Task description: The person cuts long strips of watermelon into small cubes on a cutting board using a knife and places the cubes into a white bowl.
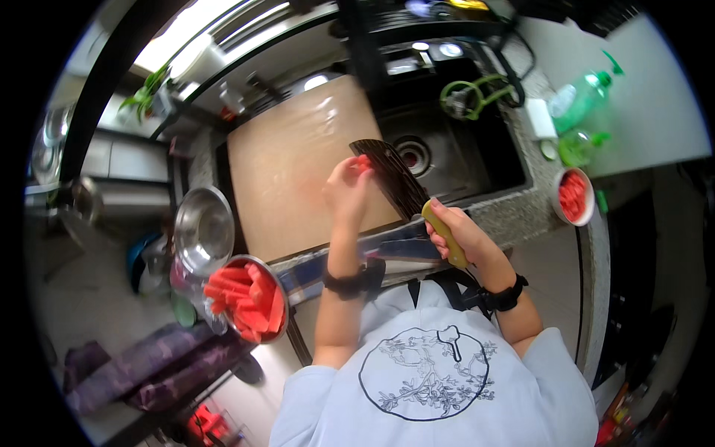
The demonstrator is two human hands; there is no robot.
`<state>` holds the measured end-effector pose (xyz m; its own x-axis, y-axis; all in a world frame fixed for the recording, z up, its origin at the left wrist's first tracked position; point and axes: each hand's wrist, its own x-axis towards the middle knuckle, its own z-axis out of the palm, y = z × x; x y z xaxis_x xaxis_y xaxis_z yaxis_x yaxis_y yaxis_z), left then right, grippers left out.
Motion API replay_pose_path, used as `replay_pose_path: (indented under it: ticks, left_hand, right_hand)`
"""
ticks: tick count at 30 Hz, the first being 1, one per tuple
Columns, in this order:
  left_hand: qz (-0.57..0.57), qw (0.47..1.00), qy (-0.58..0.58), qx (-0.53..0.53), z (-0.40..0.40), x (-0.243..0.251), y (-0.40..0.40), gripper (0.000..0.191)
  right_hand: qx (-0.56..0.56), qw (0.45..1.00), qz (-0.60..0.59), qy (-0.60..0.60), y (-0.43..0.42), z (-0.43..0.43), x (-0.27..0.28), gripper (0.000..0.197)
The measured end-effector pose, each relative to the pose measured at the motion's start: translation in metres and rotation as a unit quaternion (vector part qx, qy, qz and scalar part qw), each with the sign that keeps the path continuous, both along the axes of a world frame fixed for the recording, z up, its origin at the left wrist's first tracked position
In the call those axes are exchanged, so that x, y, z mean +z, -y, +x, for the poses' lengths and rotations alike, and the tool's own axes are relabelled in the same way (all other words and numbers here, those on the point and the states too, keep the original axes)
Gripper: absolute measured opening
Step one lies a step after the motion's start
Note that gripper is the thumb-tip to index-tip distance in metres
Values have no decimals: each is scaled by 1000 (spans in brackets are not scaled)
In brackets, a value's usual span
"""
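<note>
My right hand [455,232] grips the yellow handle of a cleaver [394,176], whose broad dark blade slants up and left over the board's right edge and the sink. Close to the blade's left side, my left hand [349,187] is slightly blurred, with small red pieces [363,163] at its fingertips. Beneath it lies a large tan cutting board [290,184] with a wet, faintly red patch. A metal bowl [285,302] at the lower left holds several long red pieces of what looks like watermelon. Smaller red pieces [572,195] fill a white bowl [587,215] at the right.
The sink [469,162] lies right of the board, with a green-handled utensil [475,100] at its far side. An empty-looking metal bowl [204,229] stands left of the board. Green pump bottles [584,100] stand at the right, and a dark post [360,44] rises beyond the board.
</note>
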<state>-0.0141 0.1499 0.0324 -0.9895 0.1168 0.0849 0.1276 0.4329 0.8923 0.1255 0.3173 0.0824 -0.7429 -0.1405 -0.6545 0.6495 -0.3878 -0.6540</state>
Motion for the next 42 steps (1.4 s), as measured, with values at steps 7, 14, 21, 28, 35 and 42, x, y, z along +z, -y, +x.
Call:
replay_pose_path:
  ticks: [7, 14, 21, 28, 35, 42]
  left_hand:
    - [60, 990, 44, -119, 46, 31, -115, 26]
    - [102, 950, 49, -290, 104, 26, -233, 24]
    - [63, 931, 45, -356, 149, 22, -311, 26]
    - [-56, 929, -85, -355, 151, -1, -338, 28]
    - [-112, 918, -87, -371, 156, 20, -340, 32]
    - [-162, 901, -167, -366, 156, 14, -346, 33]
  right_hand:
    - [-126, 992, -9, 2, -72, 76, 12, 49]
    - [-258, 964, 59, -7, -135, 166, 17, 50]
    - [-335, 932, 135, -17, -177, 218, 16, 50]
    - [-372, 913, 167, -2, -206, 231, 18, 52]
    - [-362, 912, 192, -15, -227, 243, 14, 50]
    - [-358, 915, 187, -17, -237, 254, 9, 49]
